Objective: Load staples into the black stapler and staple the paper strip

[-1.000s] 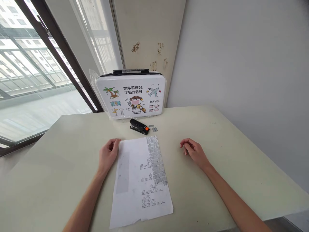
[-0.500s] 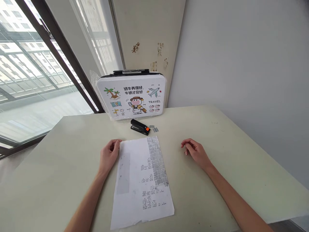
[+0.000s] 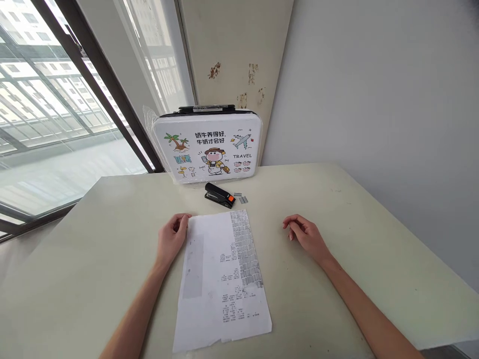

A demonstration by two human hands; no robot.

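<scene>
A sheet of printed paper (image 3: 209, 319) lies flat on the table, with a band of staples fixed along its upper right edge. My left hand (image 3: 172, 239) rests at the sheet's top left corner, fingers curled and thumb against the forefinger; whether the corner is between them is hidden. To the right of the sheet, apart from it, my right hand (image 3: 305, 234) lies on the table, loosely bent, fingers apart and holding nothing. Beyond the paper sits a black stapler (image 3: 219, 195) with an orange button. Beside it are several small strips of staples (image 3: 243, 199).
A white travel case (image 3: 209, 144) with cartoon prints and a black handle stands at the back of the pale table (image 3: 93, 249), partly wrapped in clear plastic. Behind it is a scuffed panel (image 3: 232, 40). A window (image 3: 56, 99) is on the left, a grey wall (image 3: 374, 99) on the right.
The view has shifted slightly, so everything sits a little further right. Both hands, the paper and the stapler keep their places on the table.
</scene>
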